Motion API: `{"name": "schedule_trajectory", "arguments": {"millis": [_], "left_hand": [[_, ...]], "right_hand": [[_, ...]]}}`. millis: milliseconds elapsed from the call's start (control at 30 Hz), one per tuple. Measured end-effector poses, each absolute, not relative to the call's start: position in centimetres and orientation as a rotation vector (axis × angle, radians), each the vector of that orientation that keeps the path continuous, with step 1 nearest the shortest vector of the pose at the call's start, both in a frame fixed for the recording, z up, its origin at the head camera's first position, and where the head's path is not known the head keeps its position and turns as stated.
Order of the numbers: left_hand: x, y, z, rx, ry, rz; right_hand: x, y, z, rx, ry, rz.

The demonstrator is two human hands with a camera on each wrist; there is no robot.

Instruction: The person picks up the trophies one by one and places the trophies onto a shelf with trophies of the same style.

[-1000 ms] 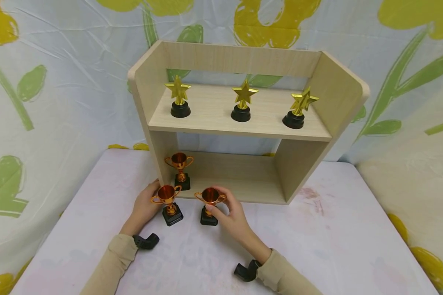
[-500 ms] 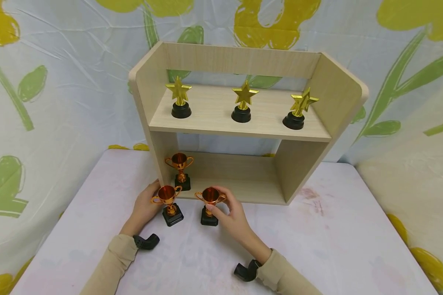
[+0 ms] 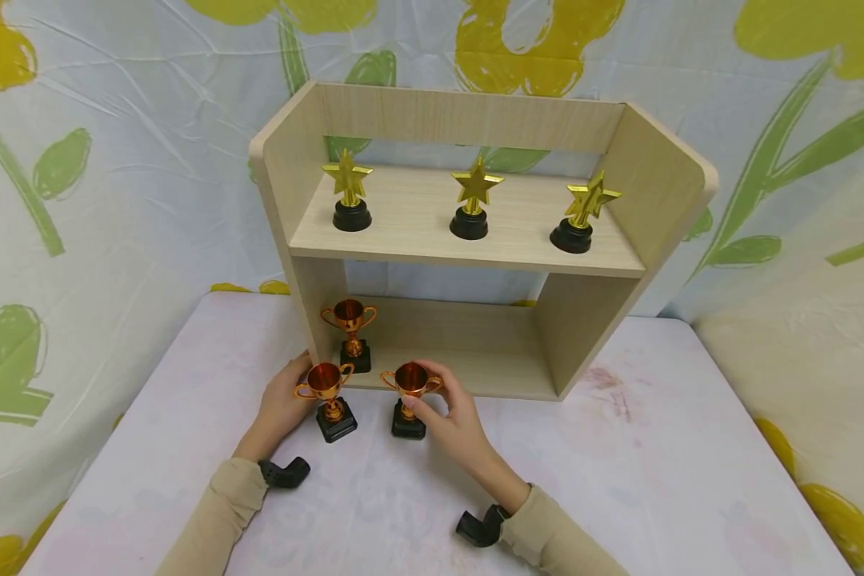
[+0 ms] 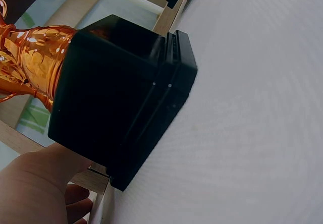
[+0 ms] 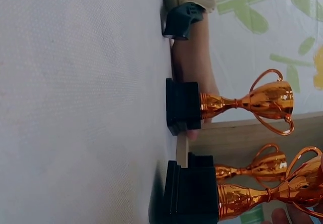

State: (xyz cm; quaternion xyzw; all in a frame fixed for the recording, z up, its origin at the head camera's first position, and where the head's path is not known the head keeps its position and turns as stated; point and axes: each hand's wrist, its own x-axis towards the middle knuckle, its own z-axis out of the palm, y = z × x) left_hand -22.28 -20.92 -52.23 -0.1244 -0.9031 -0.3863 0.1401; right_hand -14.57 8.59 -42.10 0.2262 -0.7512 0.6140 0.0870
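In the head view my right hand (image 3: 452, 412) pinches a copper-coloured trophy cup (image 3: 411, 381) on a black base, upright in front of the shelf. I cannot tell whether its base touches the table. Left of it, a second trophy cup (image 3: 326, 382) stands on the table, close to my left hand (image 3: 285, 400) but not held. My left hand grips the front edge of the wooden shelf's (image 3: 304, 320) left side panel; the left wrist view shows its thumb (image 4: 55, 161) at that edge, with the other fingers partly hidden. A third trophy cup (image 3: 350, 316) stands inside the lower compartment, at its left.
Three gold star trophies stand along the upper board: left (image 3: 349, 188), middle (image 3: 476, 196) and right (image 3: 583, 210). A pale cloth (image 3: 662, 480) covers the table, and a flowered curtain (image 3: 151, 144) hangs behind the shelf. Black camera mounts (image 3: 285, 472) sit on both wrists.
The trophy cup in my right hand has risen very slightly in the head view. My left hand, the shelf and the other trophies have stayed in place.
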Motion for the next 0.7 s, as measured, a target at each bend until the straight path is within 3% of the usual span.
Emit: {"name": "schedule_trajectory", "arguments": {"millis": [700], "left_hand": [[-22.3,-20.9,-52.4,-0.373,-2.574,-1.117]], "right_hand": [[-15.6,9.1,-41.7,0.632,-2.214,1.841]]}}
